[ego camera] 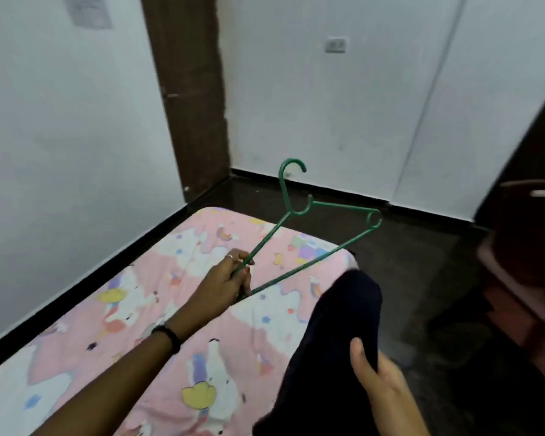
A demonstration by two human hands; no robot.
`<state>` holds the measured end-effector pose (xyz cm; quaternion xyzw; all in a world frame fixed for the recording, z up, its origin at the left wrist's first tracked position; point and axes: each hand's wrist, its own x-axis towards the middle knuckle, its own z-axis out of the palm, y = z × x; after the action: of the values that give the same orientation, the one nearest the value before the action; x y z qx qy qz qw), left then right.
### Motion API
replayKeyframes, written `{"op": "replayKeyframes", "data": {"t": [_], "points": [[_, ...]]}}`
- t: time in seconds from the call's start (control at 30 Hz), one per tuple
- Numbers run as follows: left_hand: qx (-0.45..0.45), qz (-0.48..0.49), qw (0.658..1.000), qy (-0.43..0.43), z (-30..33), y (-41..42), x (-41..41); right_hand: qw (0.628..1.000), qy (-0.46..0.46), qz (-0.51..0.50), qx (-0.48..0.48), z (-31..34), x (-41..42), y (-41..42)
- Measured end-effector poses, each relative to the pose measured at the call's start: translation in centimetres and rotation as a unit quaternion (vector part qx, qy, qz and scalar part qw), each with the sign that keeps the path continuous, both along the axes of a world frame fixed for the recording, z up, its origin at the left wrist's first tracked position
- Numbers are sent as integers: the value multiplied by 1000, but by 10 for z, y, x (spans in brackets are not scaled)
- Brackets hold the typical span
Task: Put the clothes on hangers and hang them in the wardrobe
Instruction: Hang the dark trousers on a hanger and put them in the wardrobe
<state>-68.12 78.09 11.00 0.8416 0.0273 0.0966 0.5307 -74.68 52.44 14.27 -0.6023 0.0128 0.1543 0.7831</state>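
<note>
Fingers (239, 262) of the left hand (224, 284) are curled round one corner of the green hanger (312, 209), clamped where the sloping arm and the bottom bar meet, so the frame juts up and away over the bed (139, 303) with its hook topmost. Held by that end, the hanger's far shoulder is free — a sensible grip, it seems, for sliding it into a garment. The right hand (378, 376) pinches the dark garment (328, 341) near its top, thumb pressed on the front of the cloth and the other fingers behind it, letting the fabric hang in a loose bundle low at the right edge of the bed. That keeps the cloth lifted off the patterned sheet and ready to open. The garment sits just beside the hanger's bottom bar, below and right of the left fingers, not yet threaded onto it. No wardrobe interior shows from here.
</note>
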Motion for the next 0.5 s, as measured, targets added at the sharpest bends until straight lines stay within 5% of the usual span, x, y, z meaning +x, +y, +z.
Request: {"op": "replayKeyframes", "data": {"t": [0.2, 0.5], "points": [[27, -100, 994, -41, 60, -127, 50, 981, -118, -129, 84, 57, 13, -102], [-31, -229, 969, -89, 131, -270, 54, 875, -406, -197, 175, 166, 32, -211]]}}
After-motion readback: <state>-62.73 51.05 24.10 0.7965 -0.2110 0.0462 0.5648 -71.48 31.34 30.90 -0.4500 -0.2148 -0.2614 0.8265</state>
